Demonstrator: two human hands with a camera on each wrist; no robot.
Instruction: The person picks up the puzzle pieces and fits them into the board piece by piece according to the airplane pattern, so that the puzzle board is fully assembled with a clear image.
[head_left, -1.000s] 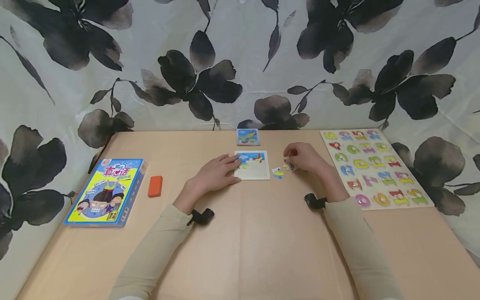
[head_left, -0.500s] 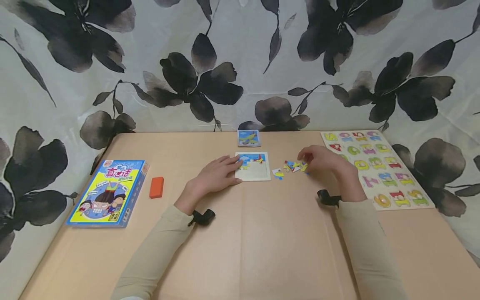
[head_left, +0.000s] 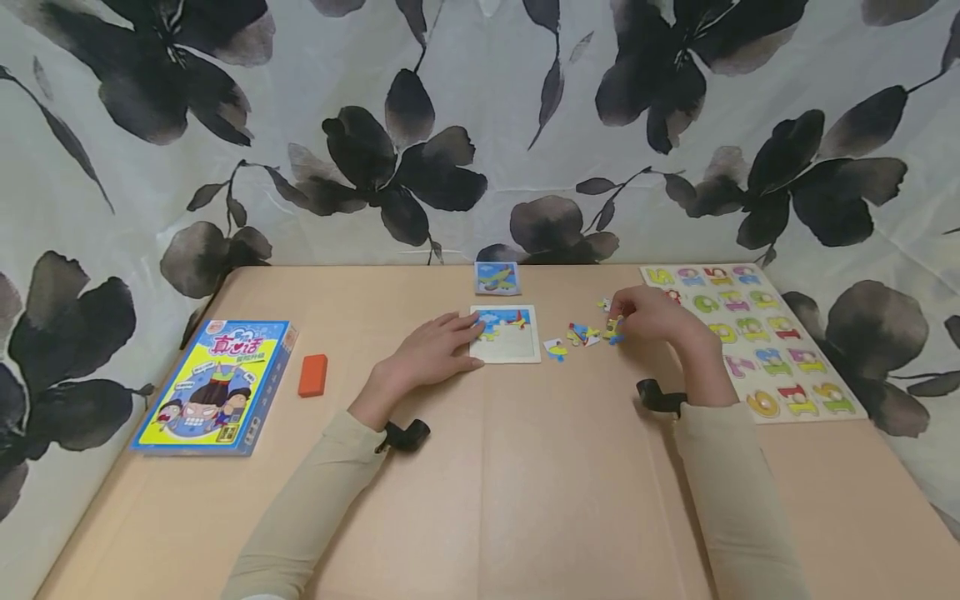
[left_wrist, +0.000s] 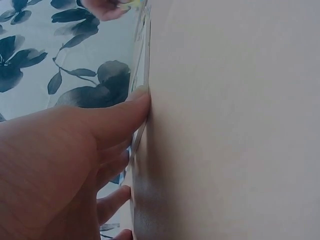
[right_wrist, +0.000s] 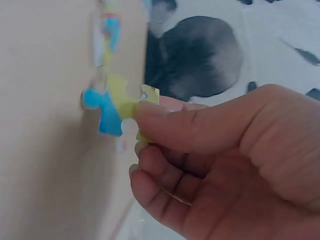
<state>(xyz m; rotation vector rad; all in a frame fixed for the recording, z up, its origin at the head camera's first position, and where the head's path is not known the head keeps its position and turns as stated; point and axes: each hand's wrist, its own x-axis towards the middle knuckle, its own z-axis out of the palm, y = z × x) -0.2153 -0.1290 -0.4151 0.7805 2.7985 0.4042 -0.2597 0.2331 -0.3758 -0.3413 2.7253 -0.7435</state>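
Observation:
A jigsaw puzzle tray [head_left: 517,347] with a white rim lies mid-table, its upper part filled with blue sky and coloured pieces. My left hand [head_left: 429,354] rests on its left edge with fingers extended; the left wrist view shows the thumb at the rim. To the right, my right hand [head_left: 660,318] pinches a yellow and blue jigsaw piece [right_wrist: 116,95] between thumb and fingers, close over the table. Several loose jigsaw pieces [head_left: 580,334] lie between the tray and this hand, with a single piece [head_left: 556,349] nearer the tray.
Behind the tray sits a small picture card [head_left: 497,278] showing a plane. A blue and yellow box [head_left: 210,383] and a red block [head_left: 312,375] are at left. The sticker-like picture sheet [head_left: 738,352] lies at right, partly under the right forearm in view.
My right hand has moved right from the loose pieces, uncovering them, and now pinches a yellow and blue piece. The left hand has stayed on the tray.

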